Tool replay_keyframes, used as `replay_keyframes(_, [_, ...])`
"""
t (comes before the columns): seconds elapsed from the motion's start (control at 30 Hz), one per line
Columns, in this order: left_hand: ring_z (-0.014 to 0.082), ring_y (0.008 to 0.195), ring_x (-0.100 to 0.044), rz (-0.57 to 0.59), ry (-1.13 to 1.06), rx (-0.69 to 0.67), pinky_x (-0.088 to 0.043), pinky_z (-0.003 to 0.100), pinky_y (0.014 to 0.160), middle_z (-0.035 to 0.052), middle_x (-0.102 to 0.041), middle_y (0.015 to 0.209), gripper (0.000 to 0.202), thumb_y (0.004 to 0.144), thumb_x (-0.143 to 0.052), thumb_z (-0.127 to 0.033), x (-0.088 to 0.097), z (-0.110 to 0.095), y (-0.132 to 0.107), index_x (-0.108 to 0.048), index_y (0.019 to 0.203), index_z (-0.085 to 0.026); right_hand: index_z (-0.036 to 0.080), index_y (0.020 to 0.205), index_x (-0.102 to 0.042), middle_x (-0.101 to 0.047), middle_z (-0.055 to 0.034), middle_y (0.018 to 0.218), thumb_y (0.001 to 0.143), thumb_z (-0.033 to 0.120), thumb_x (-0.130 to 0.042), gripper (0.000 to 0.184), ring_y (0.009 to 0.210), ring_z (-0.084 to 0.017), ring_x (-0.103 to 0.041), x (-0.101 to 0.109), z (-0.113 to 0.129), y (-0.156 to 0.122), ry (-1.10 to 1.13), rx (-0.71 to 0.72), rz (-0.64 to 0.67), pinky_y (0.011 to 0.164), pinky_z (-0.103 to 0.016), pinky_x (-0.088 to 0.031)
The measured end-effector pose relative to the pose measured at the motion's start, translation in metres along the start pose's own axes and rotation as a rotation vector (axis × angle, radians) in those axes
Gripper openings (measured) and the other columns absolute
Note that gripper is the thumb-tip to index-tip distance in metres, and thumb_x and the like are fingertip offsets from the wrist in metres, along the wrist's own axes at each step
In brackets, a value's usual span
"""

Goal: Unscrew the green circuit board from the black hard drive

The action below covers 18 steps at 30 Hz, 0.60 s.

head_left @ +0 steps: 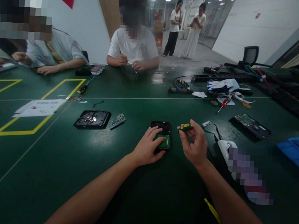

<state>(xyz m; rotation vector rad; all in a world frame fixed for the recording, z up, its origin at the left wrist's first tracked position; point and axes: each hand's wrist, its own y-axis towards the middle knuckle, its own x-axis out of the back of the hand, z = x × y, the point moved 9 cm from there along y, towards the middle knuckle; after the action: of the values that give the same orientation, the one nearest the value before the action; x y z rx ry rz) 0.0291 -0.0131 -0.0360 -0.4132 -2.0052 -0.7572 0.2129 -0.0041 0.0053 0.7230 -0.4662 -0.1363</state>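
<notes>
A small hard drive point(167, 126) with a green circuit board point(165, 144) on its near half lies on the dark green table in front of me. My left hand point(151, 144) grips it, fingers bent over its top and thumb by the near edge. Just to the right, my right hand point(195, 143) is raised, closed around a screwdriver point(186, 127) with a yellow and black handle. The screwdriver's tip is hard to make out and sits apart from the drive.
Left lie an opened drive case point(93, 118), a loose circuit board point(118, 121) and paper point(39, 107). Right are a white power strip point(228, 147) partly blurred, another hard drive point(251, 126), a red screwdriver point(224, 104) and a blue tray point(295, 151). People sit across the table.
</notes>
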Motion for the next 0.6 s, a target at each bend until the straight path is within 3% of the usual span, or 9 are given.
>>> replay_keyframes(0.17, [0.0376, 0.151, -0.037, -0.028, 0.02, -0.023, -0.027, 0.069, 0.124, 0.0142, -0.046, 0.155, 0.045, 0.089, -0.069, -0.035, -0.0005, 0.0004, -0.0007, -0.062, 0.132, -0.025, 0.033, 0.154, -0.038, -0.064, -0.0099, 0.138, 0.098, 0.02, -0.065, 0.064, 0.113, -0.027, -0.073, -0.0035, -0.0016, -0.001, 0.009, 0.03, 0.002, 0.095, -0.048, -0.066])
replay_keyframes(0.6, [0.0344, 0.146, -0.044, -0.047, 0.04, -0.054, -0.027, 0.066, 0.125, 0.016, -0.052, 0.149, 0.043, 0.089, -0.069, -0.035, -0.0014, -0.0011, -0.002, -0.063, 0.13, -0.023, 0.032, 0.155, -0.04, -0.066, -0.0099, 0.135, 0.096, 0.018, -0.067, 0.065, 0.111, -0.026, -0.074, -0.0032, 0.0001, -0.0004, -0.019, 0.073, -0.004, 0.094, -0.046, -0.067])
